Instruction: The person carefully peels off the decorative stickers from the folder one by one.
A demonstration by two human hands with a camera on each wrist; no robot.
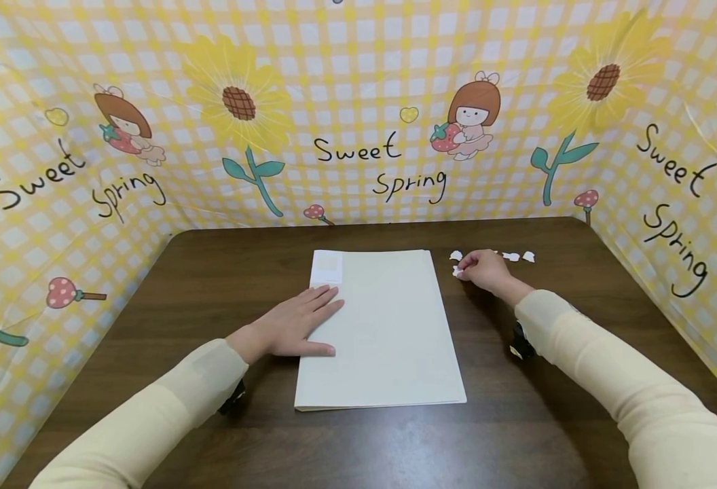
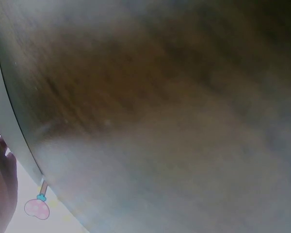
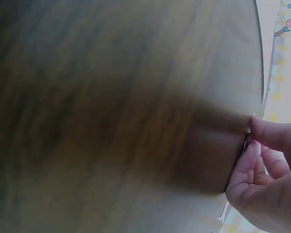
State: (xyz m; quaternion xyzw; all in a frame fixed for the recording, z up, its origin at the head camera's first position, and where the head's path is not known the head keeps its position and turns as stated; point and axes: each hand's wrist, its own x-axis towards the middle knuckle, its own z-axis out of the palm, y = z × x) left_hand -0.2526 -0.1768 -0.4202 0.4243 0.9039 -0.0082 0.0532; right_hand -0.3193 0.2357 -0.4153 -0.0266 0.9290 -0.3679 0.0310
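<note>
My left hand (image 1: 294,322) lies flat with spread fingers on the left side of a large cream-white sheet (image 1: 389,326), which shows a thin layered edge at the front. At its upper left corner is a small white card (image 1: 326,266) with a faint square on it, just beyond the fingertips. To the right of the sheet, my right hand (image 1: 487,272) pinches a small, irregular white piece (image 1: 457,272) between thumb and fingers, close over the table. Another white piece (image 1: 455,255) lies just behind it. In the right wrist view the right hand (image 3: 266,170) hides most of the held piece.
More small white pieces (image 1: 511,257) lie in a row behind the right hand, one (image 1: 528,257) farthest right. The dark brown wooden table (image 1: 395,448) is bordered at the back and sides by a yellow checked cloth (image 1: 346,81) with flowers and lettering.
</note>
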